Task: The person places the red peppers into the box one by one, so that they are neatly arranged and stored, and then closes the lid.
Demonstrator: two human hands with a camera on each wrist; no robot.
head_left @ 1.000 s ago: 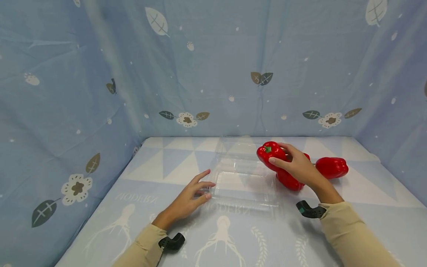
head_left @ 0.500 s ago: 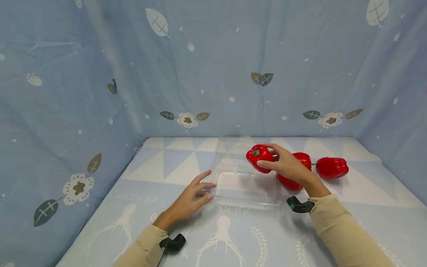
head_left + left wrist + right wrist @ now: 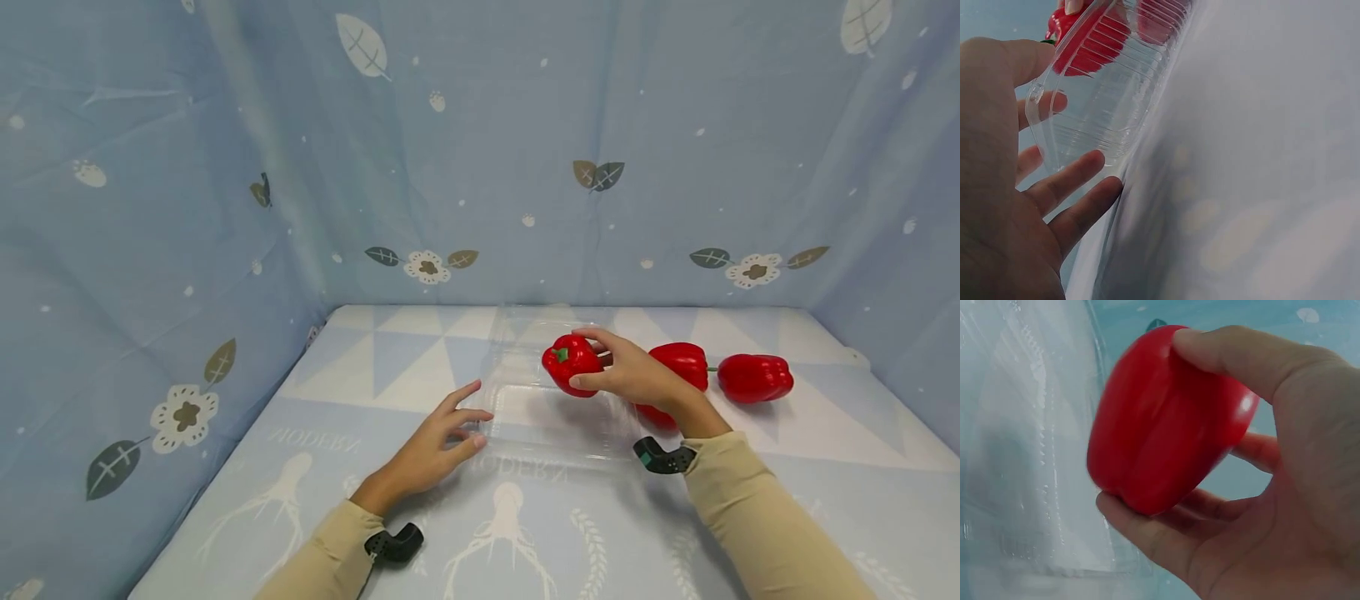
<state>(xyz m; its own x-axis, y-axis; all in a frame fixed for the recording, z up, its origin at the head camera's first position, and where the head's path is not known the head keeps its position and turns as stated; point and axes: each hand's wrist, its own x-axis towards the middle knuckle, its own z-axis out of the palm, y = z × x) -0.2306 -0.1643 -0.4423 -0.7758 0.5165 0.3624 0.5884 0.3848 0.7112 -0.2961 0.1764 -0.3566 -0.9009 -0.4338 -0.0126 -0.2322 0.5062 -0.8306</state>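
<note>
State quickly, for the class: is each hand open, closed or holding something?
Left hand: open, beside the clear container.
Right hand: holding a red pepper.

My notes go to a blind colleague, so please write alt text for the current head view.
A right hand holds a red pepper over a clear container, with the left hand, fingers apart, at its left edge. Three more peppers lie to the right on a patterned cloth, with a blue leaf-print curtain behind.
</note>
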